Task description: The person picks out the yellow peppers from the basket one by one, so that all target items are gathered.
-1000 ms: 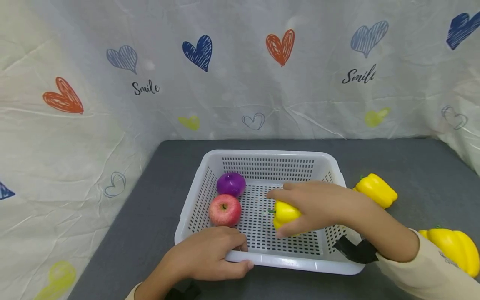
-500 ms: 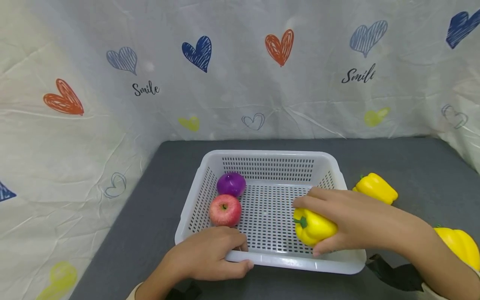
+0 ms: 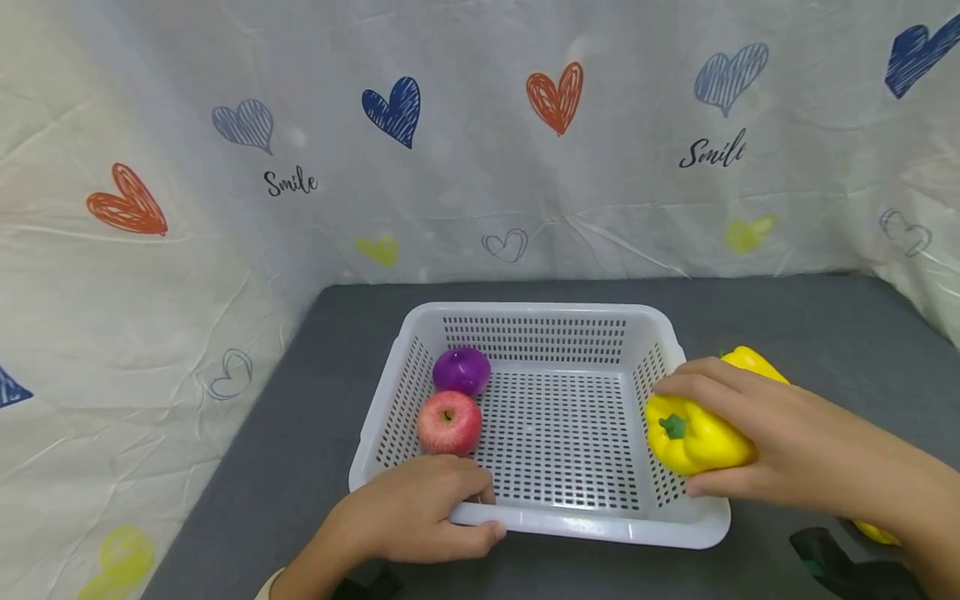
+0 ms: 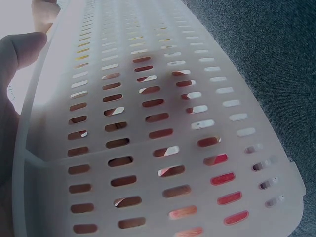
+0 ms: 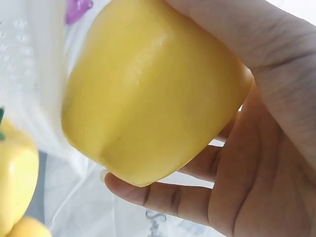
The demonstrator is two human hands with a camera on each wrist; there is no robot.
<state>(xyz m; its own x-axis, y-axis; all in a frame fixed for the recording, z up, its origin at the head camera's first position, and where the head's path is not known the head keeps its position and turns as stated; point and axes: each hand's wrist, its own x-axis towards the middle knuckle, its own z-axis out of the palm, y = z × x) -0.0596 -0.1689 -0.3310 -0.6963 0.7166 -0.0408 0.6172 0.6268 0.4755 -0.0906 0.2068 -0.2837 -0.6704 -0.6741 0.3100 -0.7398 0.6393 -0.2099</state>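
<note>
My left hand (image 3: pixel 427 508) grips the front rim of a white perforated plastic basket (image 3: pixel 562 433), fingers over the inside and thumb outside. In the left wrist view the basket's slotted wall (image 4: pixel 148 118) fills most of the picture. A yellow bell pepper (image 3: pixel 697 437) with a green stem is held in my right hand (image 3: pixel 780 442), thumb below and fingers over the top. It overlaps the basket's right wall in the head view. Inside the basket, at the left, a red apple (image 3: pixel 449 422) lies in front of a round purple onion-like piece (image 3: pixel 461 371).
Right of the basket, another yellow bell pepper (image 3: pixel 753 362) is partly hidden behind my right hand. A further yellow piece (image 3: pixel 876 533) peeks out under the right wrist. The dark grey table (image 3: pixel 352 342) ends at a heart-printed sheet (image 3: pixel 450 183) behind.
My right hand has carried the yellow bell pepper rightward, from over the basket's floor to its right wall. The left hand keeps its hold on the front rim.
</note>
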